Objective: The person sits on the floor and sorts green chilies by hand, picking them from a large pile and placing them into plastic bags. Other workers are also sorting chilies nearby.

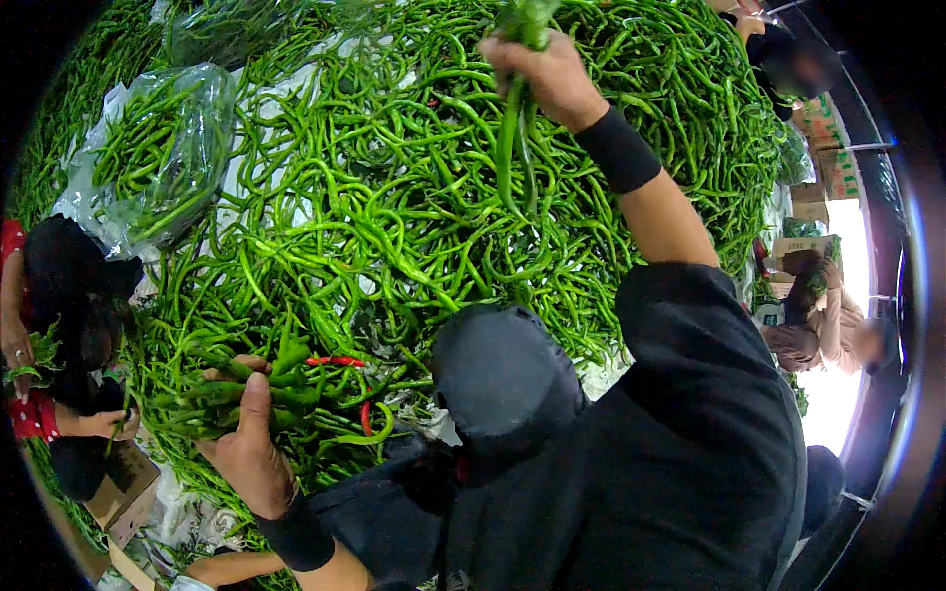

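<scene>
My left hand (255,439) is closed around a bunch of long green chili peppers (229,395) at the lower left, thumb on top. My right hand (543,74) is raised at the top and grips another bunch of long green peppers (510,148), several of them hanging below the fist. Black bands cover both wrists. Beneath and between my hands spreads a broad heap of loose green peppers (399,214). A few red peppers (336,361) lie just right of the left hand's bunch.
A clear plastic bag (159,155) holding green peppers lies at the upper left. At the left edge another person's hand (111,425) is near a cardboard box (126,480). More people and cardboard boxes (824,140) are along the right side. My dark clothing (628,458) fills the lower right.
</scene>
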{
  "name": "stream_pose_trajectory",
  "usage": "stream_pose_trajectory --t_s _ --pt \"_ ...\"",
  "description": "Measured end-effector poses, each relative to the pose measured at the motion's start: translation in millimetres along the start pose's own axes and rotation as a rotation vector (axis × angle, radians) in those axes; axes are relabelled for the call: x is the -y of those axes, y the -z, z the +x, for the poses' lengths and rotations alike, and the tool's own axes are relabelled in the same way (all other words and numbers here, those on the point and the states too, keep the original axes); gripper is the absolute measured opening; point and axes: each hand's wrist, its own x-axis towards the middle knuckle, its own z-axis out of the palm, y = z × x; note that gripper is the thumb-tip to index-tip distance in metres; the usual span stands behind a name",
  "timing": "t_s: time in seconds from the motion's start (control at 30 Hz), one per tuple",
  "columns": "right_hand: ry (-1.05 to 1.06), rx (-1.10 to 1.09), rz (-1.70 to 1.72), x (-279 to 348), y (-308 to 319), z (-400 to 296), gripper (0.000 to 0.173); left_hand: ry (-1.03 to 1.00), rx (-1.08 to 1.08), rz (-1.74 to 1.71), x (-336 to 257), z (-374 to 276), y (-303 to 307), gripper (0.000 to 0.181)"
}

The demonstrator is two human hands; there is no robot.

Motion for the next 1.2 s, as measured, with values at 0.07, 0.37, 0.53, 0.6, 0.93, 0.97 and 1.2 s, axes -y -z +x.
stream_pose_trajectory --t_s 0.07,0.37,0.53,0.6,0.93,0.97,1.2 --pt "-0.081 0.14 0.016 30.3 -47.8 -10.2 0.032 -0.028 -0.027 -0.061 4.0 4.9 0.9 0.026" --pt "-0.274 0.479 0.656 67.2 -240.7 -32.2 0.029 0.082 -0.042 -0.528 5.2 45.8 -13.7 0.026" --pt "-0.238 0.58 0.424 83.2 -278.9 -36.5 0.039 -0.137 -0.091 -0.329 7.1 58.3 10.0 0.019" --pt "-0.159 0.578 0.366 83.8 -295.0 -37.0 0.045 -0.203 -0.142 -0.365 8.9 61.7 11.3 0.018" --pt "0.339 0.402 0.05 114.9 -375.3 -32.3 0.061 -0.298 -0.394 -0.523 8.5 98.2 42.2 0.024" --pt "0.464 0.315 0.008 111.6 -385.1 -37.6 0.059 -0.314 -0.415 -0.52 6.5 102.0 46.5 0.027" --pt "0.327 0.268 -0.04 125.5 -424.6 -48.9 0.062 -0.352 -0.511 -0.458 -2.5 98.2 71.4 0.06"
